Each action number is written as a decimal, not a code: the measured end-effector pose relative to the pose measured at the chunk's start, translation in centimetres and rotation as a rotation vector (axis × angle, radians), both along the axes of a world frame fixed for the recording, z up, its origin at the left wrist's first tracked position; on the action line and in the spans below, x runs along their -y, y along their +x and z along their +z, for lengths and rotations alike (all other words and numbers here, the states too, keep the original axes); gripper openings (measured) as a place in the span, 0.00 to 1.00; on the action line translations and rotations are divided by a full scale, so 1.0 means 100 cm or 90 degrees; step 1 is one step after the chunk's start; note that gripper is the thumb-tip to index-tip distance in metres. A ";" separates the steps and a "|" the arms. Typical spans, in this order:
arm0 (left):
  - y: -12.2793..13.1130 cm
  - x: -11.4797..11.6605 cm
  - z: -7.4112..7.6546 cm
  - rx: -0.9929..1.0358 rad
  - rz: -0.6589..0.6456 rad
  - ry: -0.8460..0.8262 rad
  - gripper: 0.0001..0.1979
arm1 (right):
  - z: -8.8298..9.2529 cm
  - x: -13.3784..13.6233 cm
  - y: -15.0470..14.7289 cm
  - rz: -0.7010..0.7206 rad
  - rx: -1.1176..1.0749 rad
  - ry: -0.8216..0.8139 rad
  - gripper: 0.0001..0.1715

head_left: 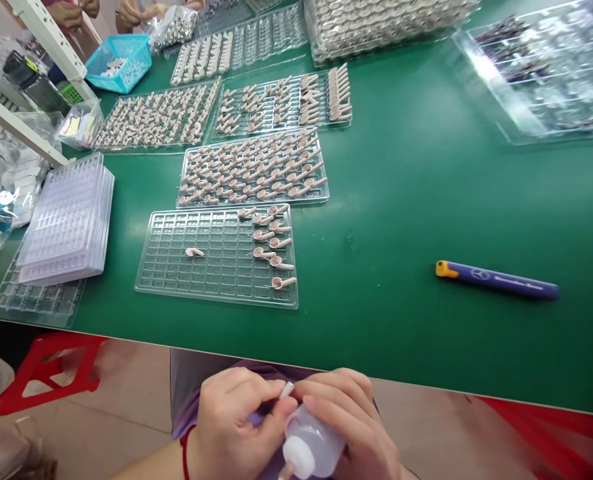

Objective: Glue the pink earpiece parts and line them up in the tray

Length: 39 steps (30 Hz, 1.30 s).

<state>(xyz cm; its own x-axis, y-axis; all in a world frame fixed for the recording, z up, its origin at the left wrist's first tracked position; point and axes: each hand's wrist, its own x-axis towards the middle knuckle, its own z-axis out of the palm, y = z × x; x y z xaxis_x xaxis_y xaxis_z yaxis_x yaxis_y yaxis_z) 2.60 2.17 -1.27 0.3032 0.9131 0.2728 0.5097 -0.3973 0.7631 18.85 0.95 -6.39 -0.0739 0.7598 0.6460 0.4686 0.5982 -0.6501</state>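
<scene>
Below the near table edge, over my lap, my right hand [349, 417] is wrapped round a small translucent plastic bottle [312, 445] with a white cap. My left hand [236, 420] pinches a small white piece [286, 389] between thumb and fingers, right against the bottle's top. On the green table [426, 200] in front of me lies a clear compartment tray [201, 257], mostly bare, with several pink earbud-shaped parts [271, 240] along its right side and one lone part [194, 252] near the middle.
More clear trays of pink parts [254, 167] stretch toward the back. A stack of clear trays [66, 220] sits at left, a blue pen-like tool [496, 279] at right, a blue basket [119, 61] far left. Another person's hands [126, 12] work at the far edge. A red stool [46, 367] stands below.
</scene>
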 end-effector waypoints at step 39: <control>-0.070 -0.166 0.039 -0.315 0.110 0.008 0.04 | -0.009 -0.016 0.029 -0.130 -0.140 -0.064 0.25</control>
<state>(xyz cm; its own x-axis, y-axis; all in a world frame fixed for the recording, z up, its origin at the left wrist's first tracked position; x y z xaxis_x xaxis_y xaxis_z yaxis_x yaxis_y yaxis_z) -4.36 18.76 2.64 0.2445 0.9585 0.1467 0.8666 -0.2839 0.4105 21.79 2.50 -7.24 0.2192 0.8057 0.5503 0.4142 0.4338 -0.8002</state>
